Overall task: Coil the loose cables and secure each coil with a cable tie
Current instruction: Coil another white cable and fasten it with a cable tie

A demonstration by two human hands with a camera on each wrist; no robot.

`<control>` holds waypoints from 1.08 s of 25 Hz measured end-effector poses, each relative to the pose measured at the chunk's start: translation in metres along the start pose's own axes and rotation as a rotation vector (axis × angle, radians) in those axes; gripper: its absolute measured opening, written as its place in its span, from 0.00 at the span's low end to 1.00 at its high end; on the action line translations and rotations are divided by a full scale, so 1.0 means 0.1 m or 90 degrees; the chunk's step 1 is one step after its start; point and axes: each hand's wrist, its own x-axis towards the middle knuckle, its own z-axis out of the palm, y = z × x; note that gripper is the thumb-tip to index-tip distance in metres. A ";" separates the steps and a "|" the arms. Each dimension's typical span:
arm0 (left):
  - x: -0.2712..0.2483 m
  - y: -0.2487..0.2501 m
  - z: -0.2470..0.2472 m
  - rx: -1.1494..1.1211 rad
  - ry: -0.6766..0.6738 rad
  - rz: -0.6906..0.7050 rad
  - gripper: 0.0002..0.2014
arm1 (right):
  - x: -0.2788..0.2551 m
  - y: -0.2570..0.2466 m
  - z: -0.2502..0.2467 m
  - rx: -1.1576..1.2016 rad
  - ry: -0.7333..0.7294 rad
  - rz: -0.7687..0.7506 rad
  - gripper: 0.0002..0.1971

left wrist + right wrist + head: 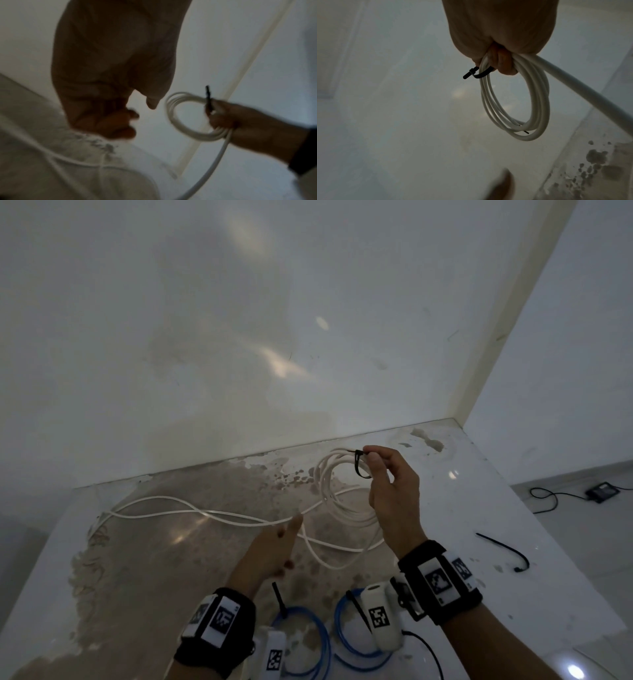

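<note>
White walls meet behind a stained, glossy desk (445,508). Above it, a white cable (513,102) is partly wound into a small coil, held upright in the right hand (394,494), whose fingers curl around the loops. A black cable tie (476,74) is pinched against the coil in the same grip. The rest of that cable trails loose across the desk to the left. The left hand (274,549) hovers just above the loose length, fingers relaxed and holding nothing. Nearest the person lie two blue cable coils (308,642), each with a tie. A spare tie (507,553) lies to the right. Coiling appears unfinished; next, the left hand likely needs to gather more slack into loops.
</note>
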 end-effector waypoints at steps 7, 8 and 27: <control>0.27 -0.10 0.38 -0.461 -0.179 -0.131 0.18 | 0.08 -0.21 -0.03 0.119 -0.018 0.048 0.10; 0.31 -0.02 0.38 -0.511 -0.110 -0.099 0.14 | 0.08 -0.21 -0.03 0.110 -0.020 0.051 0.10; 0.18 0.49 0.08 -0.101 0.249 0.604 0.14 | -0.09 -0.16 0.17 0.114 -0.092 0.225 0.09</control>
